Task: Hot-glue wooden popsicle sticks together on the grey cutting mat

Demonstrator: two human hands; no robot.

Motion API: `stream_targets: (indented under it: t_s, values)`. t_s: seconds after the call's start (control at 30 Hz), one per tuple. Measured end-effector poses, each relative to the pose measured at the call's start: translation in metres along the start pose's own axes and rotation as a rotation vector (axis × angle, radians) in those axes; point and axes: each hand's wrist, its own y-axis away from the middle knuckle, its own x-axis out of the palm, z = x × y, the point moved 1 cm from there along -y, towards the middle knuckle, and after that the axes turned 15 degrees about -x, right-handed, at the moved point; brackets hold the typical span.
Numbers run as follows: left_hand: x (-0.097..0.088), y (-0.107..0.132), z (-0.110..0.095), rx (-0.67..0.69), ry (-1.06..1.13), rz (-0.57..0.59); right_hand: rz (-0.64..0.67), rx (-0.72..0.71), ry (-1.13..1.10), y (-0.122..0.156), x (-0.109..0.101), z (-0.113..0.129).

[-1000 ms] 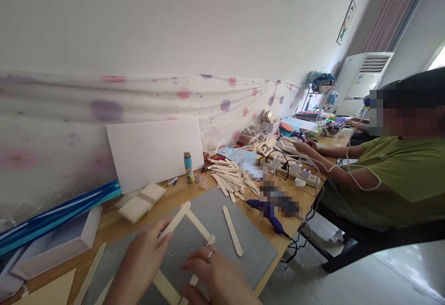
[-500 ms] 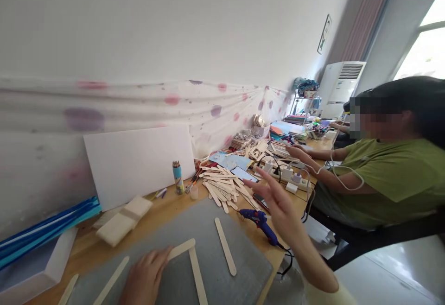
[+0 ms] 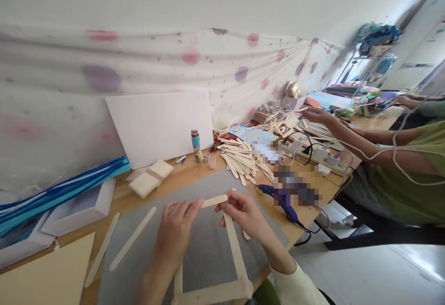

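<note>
Stick frame (image 3: 235, 249) lies on the mat (image 3: 205, 254), light and thin, probably weak at the corners, so we would hold near them. Our left hand (image 3: 179, 231) lays flat fingers on the top stick (image 3: 213, 200); our right hand (image 3: 243, 212) pinches it.

Glue gun (image 3: 288, 210) right, sticks (image 3: 132, 239) left; far mat (image 3: 208, 182) open.

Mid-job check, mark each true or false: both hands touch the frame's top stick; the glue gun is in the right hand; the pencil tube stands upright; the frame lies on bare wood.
The left hand and right hand both touch the top stick: true.
The glue gun is in the right hand: false, it lies on the table beside the grey mat.
The pencil tube stands upright: true.
The frame lies on bare wood: false, it lies on the grey mat.
</note>
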Motion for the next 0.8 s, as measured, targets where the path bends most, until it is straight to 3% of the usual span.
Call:
stream_targets:
  t_s: [0.2,0.3,0.37,0.47,0.53,0.63,0.8]
  values:
    - [0.011,-0.004,0.002,-0.009,0.078,-0.019,-0.044,0.009,0.004,-0.003,0.008,-0.011]
    - [0.022,-0.005,0.007,-0.047,0.097,-0.015,-0.065,0.002,0.173,0.003,-0.007,0.000]
    - [0.029,-0.005,0.014,-0.079,0.092,-0.007,-0.079,-0.017,0.409,0.004,-0.037,0.022]
    - [0.036,-0.005,0.025,-0.136,0.083,0.017,-0.130,0.000,0.816,-0.015,-0.106,0.055]
    - [0.039,-0.005,0.030,-0.165,0.080,0.037,-0.029,0.306,1.153,-0.042,-0.147,0.059]
    - [0.042,-0.005,0.033,-0.185,0.080,0.063,0.138,0.522,1.150,-0.083,-0.174,0.033]
    - [0.051,-0.004,0.036,-0.202,0.052,0.073,0.291,0.577,1.086,-0.105,-0.155,-0.027]
